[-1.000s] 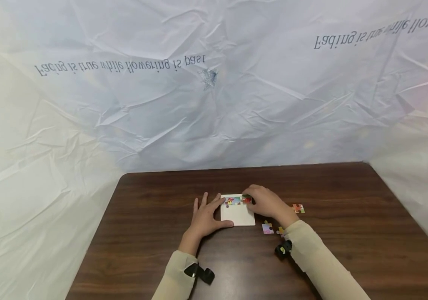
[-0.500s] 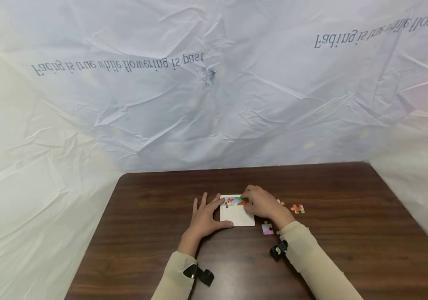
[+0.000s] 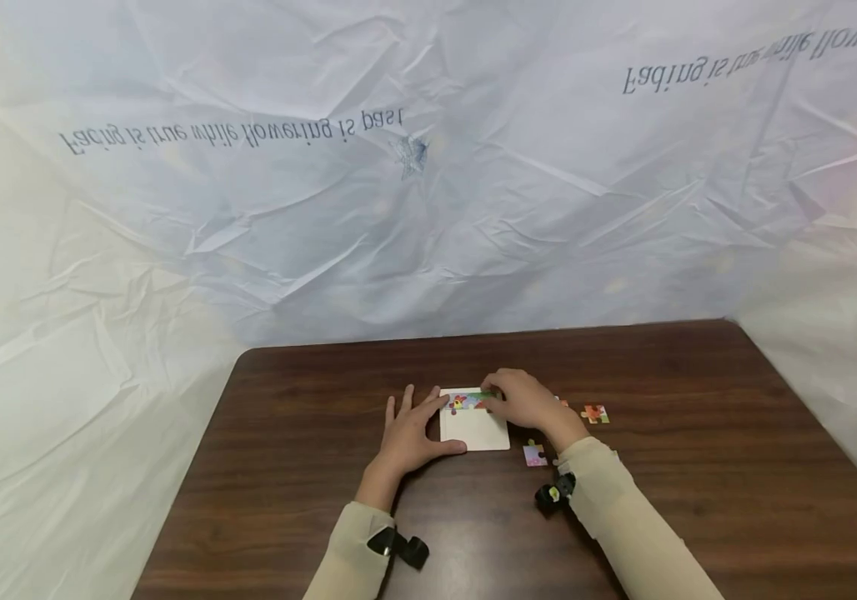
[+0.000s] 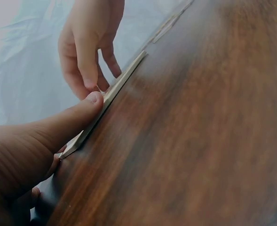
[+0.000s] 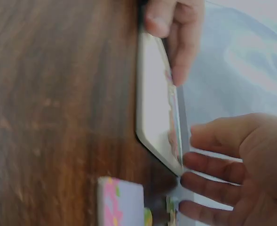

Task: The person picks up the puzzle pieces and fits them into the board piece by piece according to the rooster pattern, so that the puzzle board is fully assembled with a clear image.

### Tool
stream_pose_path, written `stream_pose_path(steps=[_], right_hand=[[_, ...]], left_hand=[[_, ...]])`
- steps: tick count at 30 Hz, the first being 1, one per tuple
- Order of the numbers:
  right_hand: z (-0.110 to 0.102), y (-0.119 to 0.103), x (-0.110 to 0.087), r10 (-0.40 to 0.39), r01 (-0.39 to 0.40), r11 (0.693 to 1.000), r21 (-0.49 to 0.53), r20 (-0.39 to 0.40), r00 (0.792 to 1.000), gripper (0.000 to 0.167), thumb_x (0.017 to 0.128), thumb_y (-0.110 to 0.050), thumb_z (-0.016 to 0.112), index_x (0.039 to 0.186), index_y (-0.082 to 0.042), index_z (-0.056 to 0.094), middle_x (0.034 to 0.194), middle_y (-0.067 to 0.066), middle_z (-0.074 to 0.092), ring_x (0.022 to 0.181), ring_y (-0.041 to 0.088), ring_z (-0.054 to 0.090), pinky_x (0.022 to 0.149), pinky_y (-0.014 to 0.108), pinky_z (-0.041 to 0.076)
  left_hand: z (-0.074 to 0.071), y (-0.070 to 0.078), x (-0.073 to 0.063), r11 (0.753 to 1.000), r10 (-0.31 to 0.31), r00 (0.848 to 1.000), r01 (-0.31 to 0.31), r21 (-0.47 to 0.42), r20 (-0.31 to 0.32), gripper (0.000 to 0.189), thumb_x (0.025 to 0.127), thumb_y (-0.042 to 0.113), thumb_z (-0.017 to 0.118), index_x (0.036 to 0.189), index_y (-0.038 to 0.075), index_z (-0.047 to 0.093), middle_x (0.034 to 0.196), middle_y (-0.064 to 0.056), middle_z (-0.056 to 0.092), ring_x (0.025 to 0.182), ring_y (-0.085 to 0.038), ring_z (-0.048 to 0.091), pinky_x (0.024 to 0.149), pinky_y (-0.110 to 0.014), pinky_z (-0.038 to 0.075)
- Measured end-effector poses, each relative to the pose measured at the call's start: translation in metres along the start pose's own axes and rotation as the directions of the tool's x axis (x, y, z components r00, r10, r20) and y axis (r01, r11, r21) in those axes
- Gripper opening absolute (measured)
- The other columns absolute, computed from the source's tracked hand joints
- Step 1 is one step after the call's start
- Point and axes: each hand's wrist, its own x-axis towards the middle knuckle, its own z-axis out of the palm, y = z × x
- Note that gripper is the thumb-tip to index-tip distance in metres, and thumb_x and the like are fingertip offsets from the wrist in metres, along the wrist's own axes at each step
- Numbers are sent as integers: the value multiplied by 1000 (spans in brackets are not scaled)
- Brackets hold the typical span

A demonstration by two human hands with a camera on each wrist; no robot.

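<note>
This looks like a makeshift recording booth rather than a lived-in room: a dark wood-grain surface [image 3: 699,467] stands enclosed at the back and on both sides by crumpled white sheeting [image 3: 473,208] hung as a backdrop. The sheeting is printed with a line of text [image 3: 233,133] that appears mirrored and reads "Fading is true while flowering is past", and it hides whatever walls or furniture lie behind. Small black camera mounts are strapped to the person's sleeved wrists [image 3: 398,546], which fits a set-up data-capture space.

One board [image 3: 473,432], three loose pieces [image 3: 535,455]
</note>
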Motion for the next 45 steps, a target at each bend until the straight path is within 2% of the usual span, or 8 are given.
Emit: stream_pose_path(steps=[3,5,10,14,20,26,38,45], right_hand=[[-11,8,-6,-10,12,999,40,-48,999,19,101,1,60,116,2,72,108,13,67,88,22,60,77,44,54],[-18,13,-12,-10,12,999,30,-65,998,21,100,4,58,115,3,72,111,14,68,92,25,63,80,46,55],[-29,15,-32,32,-32,999,-41,17,999,22,98,3,65,117,1,75,120,17,69,108,35,67,88,51,58],[-28,15,-41,61,-54,995,-89,72,996,16,96,3,70,108,-3,78,118,14,70,106,34,68,84,47,59],[-25,12,-41,90,-80,987,-141,63,994,12,94,3,74,98,-7,78,110,11,71,92,25,66,74,41,57],[-27,11,-39,113,-105,986,-129,56,992,12,93,3,75,93,-9,76,99,6,70,73,16,52,66,38,48],[-20,21,-44,100,-94,987,-129,37,994,13,92,-1,77,102,-10,75,103,5,68,83,17,59,75,43,56],[-23,15,-41,41,-40,994,-101,5,999,14,94,-3,77,106,-8,77,109,8,69,96,26,67,83,47,59]], left_hand=[[0,2,3,1000,8,1000,-8,-11,-1,94,82,65,83,159,24,51,168,-3,38,161,-44,9,126,-67,-3],[0,3,3,1000,10,1000,-10,-16,-3,94,81,65,83,159,23,51,168,-4,38,161,-44,10,126,-67,-3],[-2,4,1,1000,10,1000,-11,-24,-18,95,80,63,86,158,20,53,167,-5,40,160,-46,13,125,-69,0],[-2,3,0,1000,20,999,-21,-21,-26,96,79,62,87,158,19,53,167,-6,42,159,-48,14,124,-70,1],[-2,2,-1,999,28,999,-29,-26,-20,95,81,62,85,158,19,52,167,-7,41,159,-48,13,124,-71,0],[-2,2,1,1000,21,1000,-21,0,-16,95,81,64,84,159,21,52,167,-5,40,160,-46,13,125,-70,0],[0,0,-4,1000,20,1000,-20,-20,-6,95,81,64,84,158,19,53,167,-7,41,160,-47,13,125,-70,0],[-2,-2,-1,999,21,1000,-20,-47,22,90,86,63,81,159,21,51,168,-5,38,160,-47,10,124,-70,-2]])
